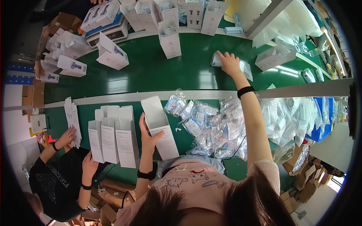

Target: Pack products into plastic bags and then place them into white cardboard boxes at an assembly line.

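Observation:
My left hand [149, 136] is wrapped round a white carton [166, 145] with its top flap up, tilted at the near edge of the green table. Across the divider, my right arm reaches out to the far green surface. There my right hand [230, 64] closes over a clear plastic-wrapped item [246, 71], whose contents I cannot make out. Between my arms lies a heap of small clear bags [205, 124] with blue and white contents. Several open white cartons [126, 139] stand in a row left of my left hand.
At the left, a co-worker's hand [67, 137] touches a stack of flat cartons [72, 120]. More open boxes [169, 39] stand along the far side. A grey metal post [301, 86] crosses on the right, near a pile of bubble-wrapped items [288, 116].

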### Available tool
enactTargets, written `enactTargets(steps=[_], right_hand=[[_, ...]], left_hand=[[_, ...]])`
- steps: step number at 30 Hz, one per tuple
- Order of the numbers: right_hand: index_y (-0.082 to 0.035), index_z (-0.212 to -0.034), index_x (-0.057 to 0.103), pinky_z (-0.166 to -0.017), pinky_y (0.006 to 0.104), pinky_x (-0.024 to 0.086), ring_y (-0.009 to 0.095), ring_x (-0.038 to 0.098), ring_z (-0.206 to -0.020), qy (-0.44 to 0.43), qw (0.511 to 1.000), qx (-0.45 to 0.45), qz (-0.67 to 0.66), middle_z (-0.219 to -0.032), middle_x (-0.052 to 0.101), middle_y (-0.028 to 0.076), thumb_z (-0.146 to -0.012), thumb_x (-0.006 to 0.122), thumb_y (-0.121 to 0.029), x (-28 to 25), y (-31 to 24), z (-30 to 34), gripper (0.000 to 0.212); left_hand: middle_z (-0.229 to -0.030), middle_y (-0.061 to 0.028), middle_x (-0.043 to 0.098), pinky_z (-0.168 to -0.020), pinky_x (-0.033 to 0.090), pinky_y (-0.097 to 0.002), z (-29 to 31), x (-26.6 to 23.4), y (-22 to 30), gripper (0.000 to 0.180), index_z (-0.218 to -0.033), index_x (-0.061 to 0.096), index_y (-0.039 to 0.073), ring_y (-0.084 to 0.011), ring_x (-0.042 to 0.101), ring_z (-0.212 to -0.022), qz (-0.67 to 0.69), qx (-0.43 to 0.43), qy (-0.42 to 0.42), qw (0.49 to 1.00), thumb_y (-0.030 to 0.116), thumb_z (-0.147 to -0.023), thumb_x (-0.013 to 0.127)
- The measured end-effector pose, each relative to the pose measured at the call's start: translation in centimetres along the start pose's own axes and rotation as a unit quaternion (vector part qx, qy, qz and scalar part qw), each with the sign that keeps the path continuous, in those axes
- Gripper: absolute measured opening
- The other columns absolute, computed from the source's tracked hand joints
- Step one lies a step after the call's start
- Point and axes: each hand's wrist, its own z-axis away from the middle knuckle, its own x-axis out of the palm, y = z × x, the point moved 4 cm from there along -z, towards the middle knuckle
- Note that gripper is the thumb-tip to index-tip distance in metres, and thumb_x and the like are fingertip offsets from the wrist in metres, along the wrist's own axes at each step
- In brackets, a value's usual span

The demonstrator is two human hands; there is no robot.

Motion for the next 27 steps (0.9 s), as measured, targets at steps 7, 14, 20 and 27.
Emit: enactTargets(steps=[7, 14, 20, 27], right_hand=[[-0.012, -0.121, 0.035, -0.078, 0.0329, 0.044, 0.022, 0.048, -0.100, 0.214, 0.589, -0.022, -0.779, -0.108, 0.048, 0.007, -0.062, 0.067, -0.003, -11.1, -4.2, 9.9, 0.067], [-0.009, -0.123, 0.032, -0.084, 0.0322, 0.040, 0.020, 0.045, -0.102, 0.296, 0.501, 0.053, -0.811, -0.111, 0.043, 0.008, -0.067, 0.066, -0.006, -13.1, -14.0, 19.6, 0.066], [-0.018, -0.116, 0.047, -0.094, 0.0447, 0.030, 0.034, 0.035, -0.113, 0.272, 0.857, -0.159, -0.407, -0.117, 0.039, 0.014, -0.065, 0.069, -0.014, -12.3, -18.7, 22.3, 0.056], [-0.016, -0.106, 0.059, -0.098, 0.0468, 0.024, 0.038, 0.025, -0.122, 0.204, 0.865, -0.264, -0.375, -0.129, 0.032, 0.015, -0.067, 0.068, -0.029, -11.0, -16.4, 24.9, 0.042]], left_hand=[[-0.121, -0.0147, 0.037, -0.086, 0.039, -0.0386, 0.6, 4.5, 3.7, 0.086, -0.123, 0.026, 0.008, -0.0279, 0.045, -0.106, -0.389, 0.363, 0.017, 0.846, 0.005, -0.054, 0.077], [-0.121, -0.0209, 0.033, -0.083, 0.041, -0.0413, 1.5, 6.2, 2.2, 0.072, -0.110, 0.031, 0.008, -0.0370, 0.040, -0.108, -0.294, 0.343, -0.010, 0.892, 0.005, -0.054, 0.077], [-0.118, -0.0235, 0.034, -0.082, 0.041, -0.0449, 2.8, 6.7, 0.7, 0.075, -0.105, 0.023, 0.011, -0.0411, 0.040, -0.108, -0.245, 0.504, 0.017, 0.828, 0.004, -0.055, 0.078], [-0.118, -0.0263, 0.033, -0.086, 0.039, -0.0475, 2.7, 6.1, -2.1, 0.077, -0.103, 0.019, 0.012, -0.0405, 0.038, -0.110, -0.049, 0.475, -0.031, 0.878, 0.006, -0.055, 0.079]])
